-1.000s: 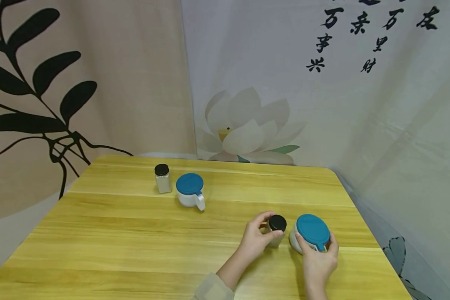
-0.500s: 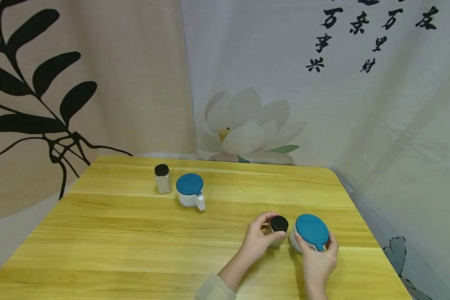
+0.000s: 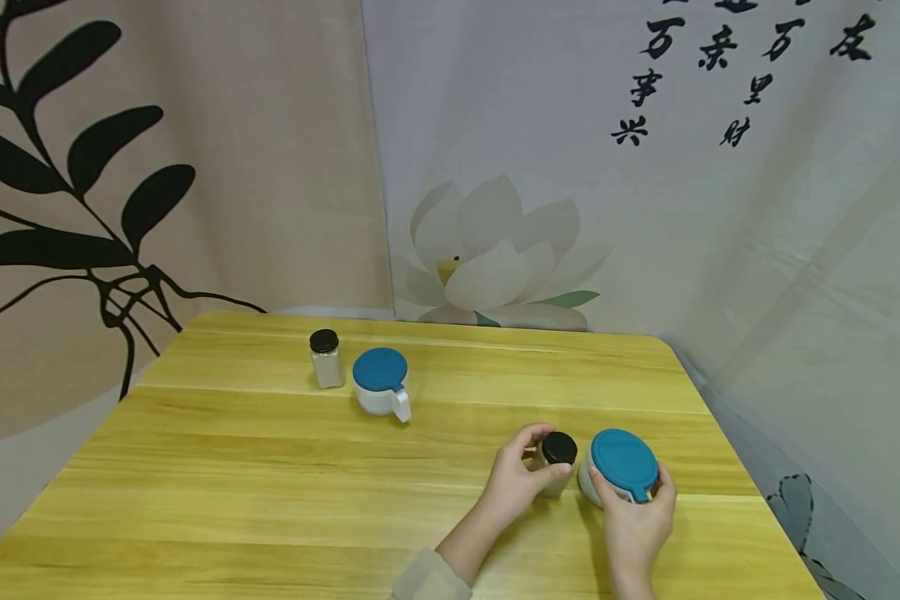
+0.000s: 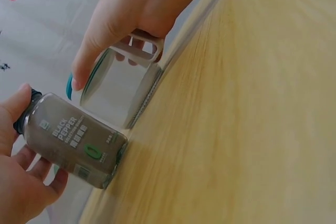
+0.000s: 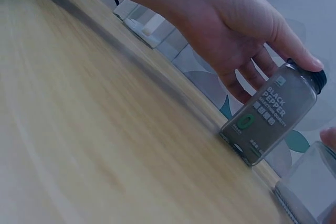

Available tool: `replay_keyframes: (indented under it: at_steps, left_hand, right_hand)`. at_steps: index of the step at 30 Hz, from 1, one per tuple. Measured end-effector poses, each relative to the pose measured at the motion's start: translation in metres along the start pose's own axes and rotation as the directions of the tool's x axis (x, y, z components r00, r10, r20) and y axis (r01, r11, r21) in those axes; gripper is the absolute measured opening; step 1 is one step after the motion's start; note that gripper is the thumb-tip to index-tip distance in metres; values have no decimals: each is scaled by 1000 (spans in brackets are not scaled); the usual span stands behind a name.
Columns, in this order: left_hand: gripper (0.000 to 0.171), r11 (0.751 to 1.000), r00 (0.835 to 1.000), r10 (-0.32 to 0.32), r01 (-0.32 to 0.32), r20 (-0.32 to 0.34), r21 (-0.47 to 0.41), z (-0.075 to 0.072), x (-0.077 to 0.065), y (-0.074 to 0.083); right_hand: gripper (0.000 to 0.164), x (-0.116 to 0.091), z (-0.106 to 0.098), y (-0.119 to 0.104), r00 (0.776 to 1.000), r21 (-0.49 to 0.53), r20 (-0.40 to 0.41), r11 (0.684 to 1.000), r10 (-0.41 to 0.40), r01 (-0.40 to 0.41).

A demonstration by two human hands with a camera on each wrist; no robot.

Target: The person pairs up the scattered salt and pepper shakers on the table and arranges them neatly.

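Toward the near right of the worktop [image 3: 232, 483], a clear pepper jar [image 4: 73, 140] stands upright under its black cap [image 3: 558, 447], filled with grey-brown powder nearly to the shoulder; its printed label reads "BLACK PEPPER". The left hand [image 3: 523, 467] has its grip clamped on this jar, the thumb [image 3: 553, 472] along the near side and the fingers [image 3: 534, 433] around the far side. Just to the right, and a narrow gap apart, stands a blue-lidded canister [image 4: 113, 87], its blue lid [image 3: 624, 460] in place. Its walls look see-through and whitish; whether anything lies inside cannot be told. The right hand [image 3: 637, 525] has its grip clamped on that canister from the near side, thumb to the left and fingers to the right.

Well apart from these, at the far left, stand a second black-capped jar [image 3: 326, 367], pale grey through its walls, and, just right of it, a second canister [image 3: 379, 392], blue lid on and white handle [image 3: 401, 406] turned to the near right; its contents are hidden.

Against the frame from a second ago, the pepper jar sits slightly farther right, so the gap to the gripped canister has narrowed a little. Both hands keep their holds, and the far pair has stayed put.
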State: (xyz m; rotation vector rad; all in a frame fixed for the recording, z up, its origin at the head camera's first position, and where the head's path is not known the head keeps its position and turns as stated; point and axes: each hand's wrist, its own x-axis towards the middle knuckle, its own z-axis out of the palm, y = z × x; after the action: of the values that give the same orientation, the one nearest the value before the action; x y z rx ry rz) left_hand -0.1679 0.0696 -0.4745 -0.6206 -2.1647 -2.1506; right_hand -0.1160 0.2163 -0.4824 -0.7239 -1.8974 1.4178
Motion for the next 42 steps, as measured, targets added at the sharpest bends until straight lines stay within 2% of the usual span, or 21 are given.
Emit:
replay_keyframes:
  at_steps: [5, 14, 22, 31, 42]
  left_hand:
    - [47, 999, 999, 33, -33, 10, 7, -1, -1, 1]
    - [52, 999, 1000, -7, 5, 28, 48, -4, -1, 4]
    - [53, 998, 999, 16, -18, 37, 59, -10, -1, 5]
    - [50, 998, 999, 5, -8, 50, 56, -16, 0, 9]
    - [51, 998, 998, 5, -10, 68, 70, -24, -1, 19]
  right_hand:
    - [104, 0, -1, 1, 999, 5, 4, 999, -32, 32]
    - [103, 0, -1, 0, 996, -29, -10, 996, -88, 88]
    - [99, -1, -2, -3, 990, -5, -41, 991, -137, 137]
    - [95, -2, -3, -8, 975, -15, -51, 977, -215, 214]
    - [92, -5, -5, -18, 972, -10, -42, 973, -231, 231]
